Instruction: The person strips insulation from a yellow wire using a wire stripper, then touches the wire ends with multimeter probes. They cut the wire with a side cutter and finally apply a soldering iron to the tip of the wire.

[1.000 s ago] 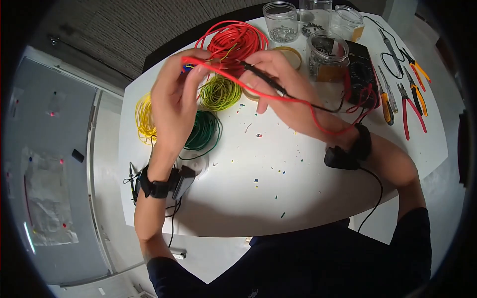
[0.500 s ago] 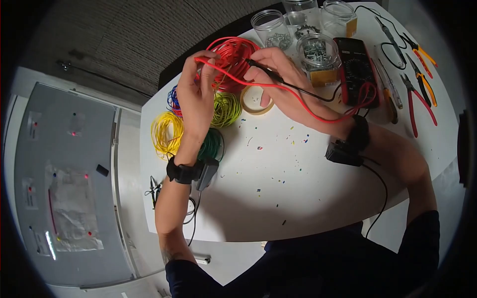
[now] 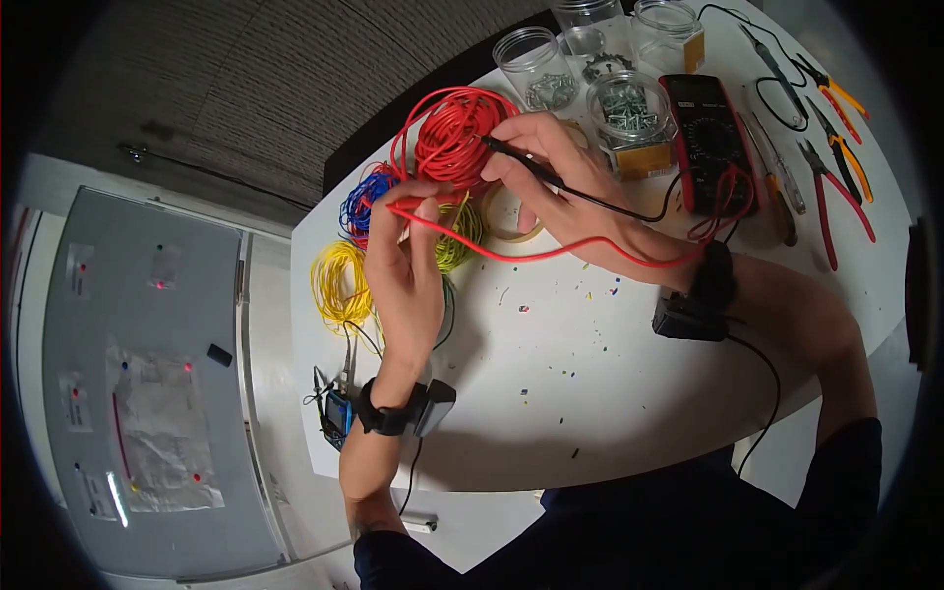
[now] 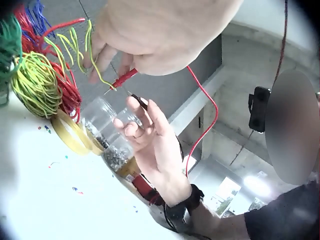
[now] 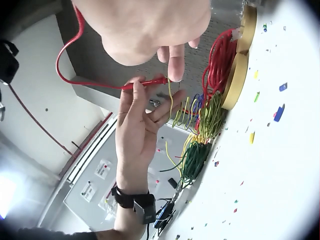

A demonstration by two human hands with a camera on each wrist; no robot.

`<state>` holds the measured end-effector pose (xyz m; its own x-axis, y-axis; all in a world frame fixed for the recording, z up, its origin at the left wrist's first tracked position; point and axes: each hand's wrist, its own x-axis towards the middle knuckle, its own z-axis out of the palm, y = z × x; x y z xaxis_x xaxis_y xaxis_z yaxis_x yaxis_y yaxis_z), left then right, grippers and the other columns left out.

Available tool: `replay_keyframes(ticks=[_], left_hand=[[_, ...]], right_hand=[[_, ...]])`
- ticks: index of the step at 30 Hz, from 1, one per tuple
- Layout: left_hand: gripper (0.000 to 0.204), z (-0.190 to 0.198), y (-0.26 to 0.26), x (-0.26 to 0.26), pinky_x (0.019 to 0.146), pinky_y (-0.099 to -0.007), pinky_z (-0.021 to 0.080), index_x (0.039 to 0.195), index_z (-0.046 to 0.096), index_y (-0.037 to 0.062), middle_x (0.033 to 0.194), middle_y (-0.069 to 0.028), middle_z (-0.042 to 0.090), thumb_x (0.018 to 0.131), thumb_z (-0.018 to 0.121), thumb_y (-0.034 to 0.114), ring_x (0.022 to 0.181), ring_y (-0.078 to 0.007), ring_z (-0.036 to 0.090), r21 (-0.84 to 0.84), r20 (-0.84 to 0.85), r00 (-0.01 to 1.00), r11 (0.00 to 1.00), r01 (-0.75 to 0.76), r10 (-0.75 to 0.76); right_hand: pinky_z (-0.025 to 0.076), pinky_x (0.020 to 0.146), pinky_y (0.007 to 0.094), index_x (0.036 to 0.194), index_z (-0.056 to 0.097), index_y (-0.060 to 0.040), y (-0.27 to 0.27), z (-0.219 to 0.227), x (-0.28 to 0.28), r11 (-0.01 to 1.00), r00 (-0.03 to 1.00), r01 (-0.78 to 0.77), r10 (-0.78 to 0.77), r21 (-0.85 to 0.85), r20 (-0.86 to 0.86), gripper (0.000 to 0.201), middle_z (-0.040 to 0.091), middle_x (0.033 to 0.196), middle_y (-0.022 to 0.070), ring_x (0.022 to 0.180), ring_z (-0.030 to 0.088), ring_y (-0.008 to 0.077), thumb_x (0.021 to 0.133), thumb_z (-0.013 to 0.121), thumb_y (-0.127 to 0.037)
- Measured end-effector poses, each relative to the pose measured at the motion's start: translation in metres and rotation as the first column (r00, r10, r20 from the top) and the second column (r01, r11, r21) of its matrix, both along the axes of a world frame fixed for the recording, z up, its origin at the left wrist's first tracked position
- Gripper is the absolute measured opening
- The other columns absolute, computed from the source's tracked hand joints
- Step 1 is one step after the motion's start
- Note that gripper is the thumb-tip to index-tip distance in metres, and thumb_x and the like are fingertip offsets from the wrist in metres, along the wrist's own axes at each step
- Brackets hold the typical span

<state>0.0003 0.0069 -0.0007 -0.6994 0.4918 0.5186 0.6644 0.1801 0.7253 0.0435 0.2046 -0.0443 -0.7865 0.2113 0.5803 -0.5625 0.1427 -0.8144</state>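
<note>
My left hand (image 3: 405,290) pinches a red test probe (image 5: 145,84) between thumb and fingers. A yellow-green wire (image 4: 102,77) loops up from its coil (image 4: 35,82), its end beside the probe's tip in the left wrist view. A black test probe (image 3: 526,165) is held like a pen in my right hand (image 3: 560,172). Its tip points left, over the red wire coil (image 3: 457,138) in the head view. The red lead (image 3: 531,258) sags between the left hand and the right forearm. Both leads run to a red and black multimeter (image 3: 708,138).
Blue (image 3: 366,202) and yellow (image 3: 339,280) wire coils lie at the left. A tape roll (image 3: 511,221) sits under the right hand. Jars of screws (image 3: 629,108) stand at the back; pliers (image 3: 836,202) and screwdrivers (image 3: 772,182) lie at right. Coloured scraps dot the white table (image 3: 501,413).
My left hand has moved down and away from the right hand, carrying the red probe. The right hand keeps the black probe. The head view has shifted somewhat.
</note>
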Motion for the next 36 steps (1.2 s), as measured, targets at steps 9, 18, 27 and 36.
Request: replay_keyframes(ticks=[9,18,27,36], left_hand=[[0.024,-0.006,-0.008,0.032,0.095,-0.0399,0.061,0.118,0.055,-0.0044,0.116,-0.018,0.065,0.11,0.051,0.018,0.107,-0.0243,0.069,0.076,0.105,0.994,0.997,-0.032,0.024],[0.024,-0.012,-0.007,0.031,0.096,-0.0423,0.06,0.119,0.055,-0.005,0.115,-0.0181,0.067,0.109,0.05,0.016,0.107,-0.0253,0.07,0.146,0.157,0.987,0.989,0.002,-0.025],[0.018,-0.019,-0.012,0.028,0.093,-0.0417,0.061,0.115,0.05,-0.0048,0.114,-0.0205,0.066,0.108,0.051,0.012,0.104,-0.0268,0.07,0.168,0.106,0.994,0.985,0.023,-0.041],[0.019,-0.029,-0.016,0.022,0.092,-0.0324,0.056,0.122,0.047,-0.0006,0.113,-0.0162,0.068,0.106,0.055,0.006,0.106,-0.0226,0.071,0.273,0.078,0.994,0.96,0.056,-0.08]], right_hand=[[0.055,0.061,0.0364,0.127,0.048,-0.0025,-0.007,0.005,0.012,0.997,0.994,-0.078,0.08,-0.028,0.072,0.033,0.071,0.108,0.0204,0.062,0.07,0.0236,0.103,0.061,-0.022],[0.055,0.069,0.0444,0.126,0.047,-0.0053,-0.006,0.0,0.009,0.993,0.998,-0.014,0.007,0.12,0.06,0.036,0.073,0.101,0.0189,0.082,0.073,0.0379,0.102,0.062,-0.028],[0.052,0.059,0.033,0.128,0.044,-0.0028,-0.007,-0.001,0.007,0.993,0.982,-0.116,0.115,-0.004,0.149,0.036,0.073,0.098,0.0116,0.063,0.069,0.0187,0.106,0.055,-0.03],[0.053,0.059,0.0253,0.128,0.046,0.0014,-0.008,0.002,0.007,0.981,0.976,-0.193,0.191,0.005,0.106,0.036,0.072,0.101,0.0114,0.065,0.067,0.0138,0.107,0.056,-0.026]])
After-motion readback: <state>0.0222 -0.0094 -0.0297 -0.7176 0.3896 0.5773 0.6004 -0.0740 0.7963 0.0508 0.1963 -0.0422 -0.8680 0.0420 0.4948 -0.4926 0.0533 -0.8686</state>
